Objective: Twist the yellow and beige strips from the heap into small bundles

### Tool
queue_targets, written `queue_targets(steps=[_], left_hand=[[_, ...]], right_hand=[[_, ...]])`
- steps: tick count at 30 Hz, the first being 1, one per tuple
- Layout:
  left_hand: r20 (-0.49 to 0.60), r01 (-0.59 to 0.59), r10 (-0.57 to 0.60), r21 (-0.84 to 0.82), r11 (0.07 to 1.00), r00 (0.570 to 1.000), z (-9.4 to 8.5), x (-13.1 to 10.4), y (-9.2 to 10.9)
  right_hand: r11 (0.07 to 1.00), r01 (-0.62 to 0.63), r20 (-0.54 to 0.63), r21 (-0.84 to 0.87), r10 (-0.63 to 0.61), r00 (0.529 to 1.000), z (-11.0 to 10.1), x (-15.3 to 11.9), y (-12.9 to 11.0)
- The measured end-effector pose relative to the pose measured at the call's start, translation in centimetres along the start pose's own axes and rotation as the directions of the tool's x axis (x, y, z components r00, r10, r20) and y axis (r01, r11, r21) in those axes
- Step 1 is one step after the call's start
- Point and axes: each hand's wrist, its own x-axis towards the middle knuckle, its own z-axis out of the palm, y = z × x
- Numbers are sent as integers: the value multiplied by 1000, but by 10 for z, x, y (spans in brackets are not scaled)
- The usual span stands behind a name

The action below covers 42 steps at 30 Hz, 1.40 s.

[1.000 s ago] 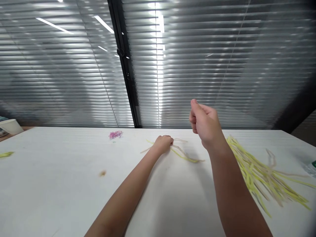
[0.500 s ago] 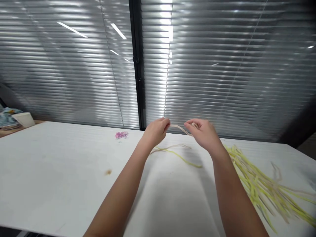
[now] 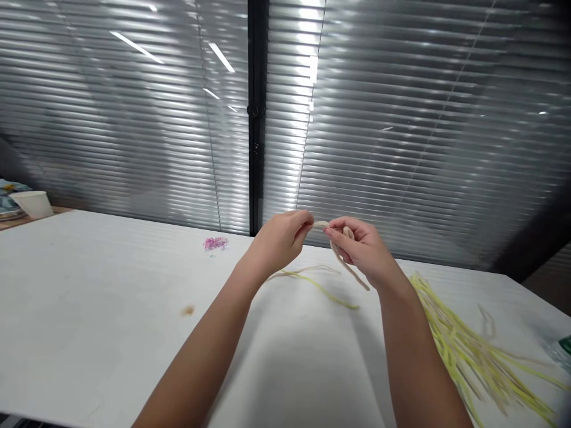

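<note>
Pinching beige strip (image 3: 320, 224) with left hand (image 3: 283, 238) and right hand (image 3: 363, 245) above table (image 3: 111, 309); holding short span crosswise between them, letting free tail (image 3: 355, 276) slant down-right below right hand (nearer that end).

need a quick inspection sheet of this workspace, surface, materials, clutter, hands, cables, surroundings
Surface: white table with a brown stain and a pink-purple patch, mark or pile unclear.
Job's things: beige strip held above the table; loose yellow strip lying below; bundle of yellow and beige strips at right.
Clutter: white cup at far left; clear item with green at right edge.
Hands: left hand and right hand both pinch the beige strip.
Cables: nothing seen.
Surroundings: slatted blinds behind the table.
</note>
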Motion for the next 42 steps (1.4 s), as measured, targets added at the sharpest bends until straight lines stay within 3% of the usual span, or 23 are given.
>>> queue_targets(steps=[5, 11, 18, 23, 32, 37, 42], left_hand=[[7, -8, 9, -107, 994, 1000, -18, -7, 26], [62, 14, -2, -191, 982, 998, -34, -15, 45], [83, -2, 31, -334, 943, 996, -39, -19, 49], [74, 14, 20, -440, 898, 997, -37, -17, 49], [112, 104, -49, -571, 814, 993, -33, -13, 45], [290, 281, -104, -678, 679, 951, -25, -7, 30], [523, 520, -110, -756, 397, 845, -12, 0, 12]], right_hand=[[989, 111, 8, 98, -112, 994, 6, -11, -18], [974, 179, 10, 141, -182, 983, 7, -16, -23], [968, 96, 77, 233, -117, 990, 5, -19, -26], [966, 124, 105, 228, -151, 983, 4, -18, -25], [943, 223, -79, 248, -210, 974, 6, -15, -24], [941, 265, -218, 211, -219, 951, 7, -12, -23], [934, 314, -329, 173, -245, 912, 6, -9, -21]])
